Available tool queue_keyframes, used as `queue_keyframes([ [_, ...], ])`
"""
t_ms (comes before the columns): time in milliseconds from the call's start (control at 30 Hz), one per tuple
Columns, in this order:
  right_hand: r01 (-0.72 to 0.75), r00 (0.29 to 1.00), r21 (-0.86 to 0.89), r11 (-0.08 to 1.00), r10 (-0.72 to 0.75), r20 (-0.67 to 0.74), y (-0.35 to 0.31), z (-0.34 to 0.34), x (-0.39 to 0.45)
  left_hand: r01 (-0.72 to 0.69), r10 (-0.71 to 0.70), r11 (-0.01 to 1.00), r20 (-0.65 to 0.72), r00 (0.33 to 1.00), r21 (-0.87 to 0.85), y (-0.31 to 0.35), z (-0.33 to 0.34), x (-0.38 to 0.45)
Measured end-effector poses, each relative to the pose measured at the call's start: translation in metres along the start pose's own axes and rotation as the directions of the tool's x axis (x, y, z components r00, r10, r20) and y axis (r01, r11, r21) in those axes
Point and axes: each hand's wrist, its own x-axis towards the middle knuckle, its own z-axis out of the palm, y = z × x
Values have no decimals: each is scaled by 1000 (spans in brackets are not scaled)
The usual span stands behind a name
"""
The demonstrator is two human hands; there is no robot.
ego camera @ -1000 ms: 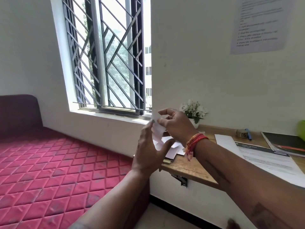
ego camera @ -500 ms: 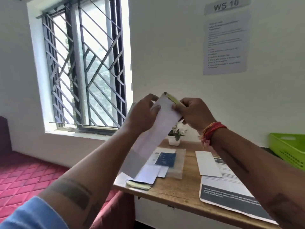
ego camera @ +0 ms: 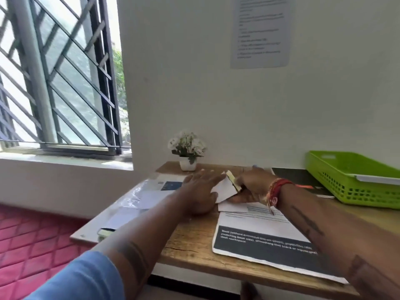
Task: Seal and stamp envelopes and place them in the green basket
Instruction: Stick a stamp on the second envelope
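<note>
left hand (ego camera: pixel 200 192) lying flat, fingers straight, touching envelope (ego camera: pixel 225 188); right hand (ego camera: pixel 252 186) gripping envelope, fingers curled, over table (ego camera: pixel 190 241).

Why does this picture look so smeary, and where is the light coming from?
Head view: daylight from the window at left; motion blur softens both hands, the left hand and right hand, the envelope and the wall notice, unreadable; wide-angle lens bends the window bars.

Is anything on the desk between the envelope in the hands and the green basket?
A dark notebook with an orange pen on it lies flat on the desk between the envelope and the green basket. It is low, so lifting the envelope over it should clear. The right hand holds the envelope; the left hand lies flat against it.
</note>
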Motion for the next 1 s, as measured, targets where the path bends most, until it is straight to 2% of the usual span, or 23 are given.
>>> queue_keyframes([
  [33,11,1000,-156,988,-13,-9,-1,-6,7,3,-3,1000,59,998,-8,0,2,6],
  [100,77,994,-444,893,-106,-41,-7,-17,28,23,-20,999,121,992,-24,-1,3,18],
  [200,177,947,-740,648,-317,-52,-12,-29,57,35,-31,999,101,994,-40,1,4,39],
  [267,240,926,-779,580,-377,4,-6,-27,74,22,-18,998,53,998,-64,4,12,50],
  [333,272,930,-810,520,-359,82,8,-20,92,-18,17,992,-8,1000,-121,7,24,54],
  [433,277,910,-898,341,-394,131,23,-14,112,-54,50,990,-27,998,-131,7,34,59],
  [467,293,898,-889,353,-422,129,23,-14,115,-51,49,993,-21,999,-111,6,34,59],
  [567,322,896,-819,475,-431,103,22,-23,122,-70,69,993,-10,998,-97,5,31,59],
  [733,248,908,-897,365,-411,84,28,-26,126,-106,108,980,2,994,-167,10,26,56],
  [867,265,917,-832,487,-395,60,22,-26,123,-75,85,992,93,992,-99,11,27,56],
  [933,268,923,-809,522,-380,61,21,-25,120,-71,77,993,60,995,-98,12,27,56],
  [1000,294,899,-772,563,-436,24,20,-28,119,-77,80,992,21,997,-103,14,28,56],
])
